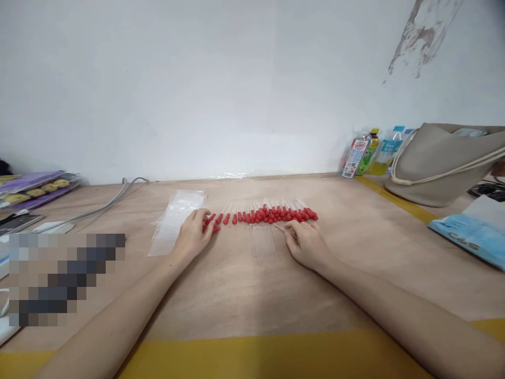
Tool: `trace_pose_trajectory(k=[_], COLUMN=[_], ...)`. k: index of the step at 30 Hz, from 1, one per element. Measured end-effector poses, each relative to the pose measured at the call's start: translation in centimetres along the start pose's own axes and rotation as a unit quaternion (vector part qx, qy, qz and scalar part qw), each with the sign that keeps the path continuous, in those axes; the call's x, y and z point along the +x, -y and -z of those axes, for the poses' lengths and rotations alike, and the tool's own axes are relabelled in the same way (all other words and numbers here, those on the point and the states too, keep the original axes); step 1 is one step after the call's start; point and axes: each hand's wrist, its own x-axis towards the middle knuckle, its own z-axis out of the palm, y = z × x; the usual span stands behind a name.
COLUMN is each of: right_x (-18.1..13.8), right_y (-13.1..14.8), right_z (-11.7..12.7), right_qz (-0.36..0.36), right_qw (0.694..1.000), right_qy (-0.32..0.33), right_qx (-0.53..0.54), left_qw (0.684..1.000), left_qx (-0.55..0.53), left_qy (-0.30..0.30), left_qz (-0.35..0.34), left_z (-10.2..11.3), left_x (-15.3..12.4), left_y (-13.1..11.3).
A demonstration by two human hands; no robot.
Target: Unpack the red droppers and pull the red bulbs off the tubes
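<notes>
A row of several glass droppers with red rubber bulbs (272, 214) lies across the brown table (236, 284). My left hand (193, 234) rests at the row's left end, fingers curled over a red-bulbed dropper (211, 223). My right hand (305, 243) sits below the row's right part, its fingers pinched on a thin clear glass tube (283, 228). Several bare clear tubes (262, 243) lie between my hands. A stack of clear plastic bags (173, 218) lies just left of my left hand.
A beige bag (442, 163) and some drink bottles (371, 150) stand at the back right, with a blue packet (469, 234) nearer. Cables (98, 208), a phone (18, 222) and purple boxes (35, 187) sit at the left. A white wall is behind.
</notes>
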Motion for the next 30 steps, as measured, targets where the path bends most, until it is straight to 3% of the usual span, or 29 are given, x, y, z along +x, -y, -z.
trace_pose_trajectory(k=[8,13,16,19,26,30], right_x=[-0.1,-0.2,-0.2,-0.2,-0.1,-0.2], right_y=[0.6,1.1,1.5,1.9,2.0,2.0], right_z=[-0.1,-0.1,0.1,0.3,0.2,0.2], right_qz=[0.013,0.036,0.047,0.057,0.073,0.073], right_qw=[0.999,0.999,0.999,0.998,0.997,0.996], right_qy=[-0.014,0.003,0.008,0.017,0.037,0.043], right_qx=[0.031,0.026,0.013,0.011,0.012,0.022], left_qw=[0.996,0.997,0.996,0.990,0.950,0.940], left_qx=[0.058,0.060,0.086,0.124,0.193,0.199], left_qy=[0.012,-0.008,-0.006,0.036,0.211,0.232], left_qz=[-0.067,-0.049,-0.001,0.060,0.125,0.150], left_z=[-0.6,0.0,0.4,0.6,-1.5,-2.5], left_x=[0.0,0.0,0.7,2.3,6.3,7.1], left_y=[0.6,0.1,-0.3,-0.4,-0.6,-1.0])
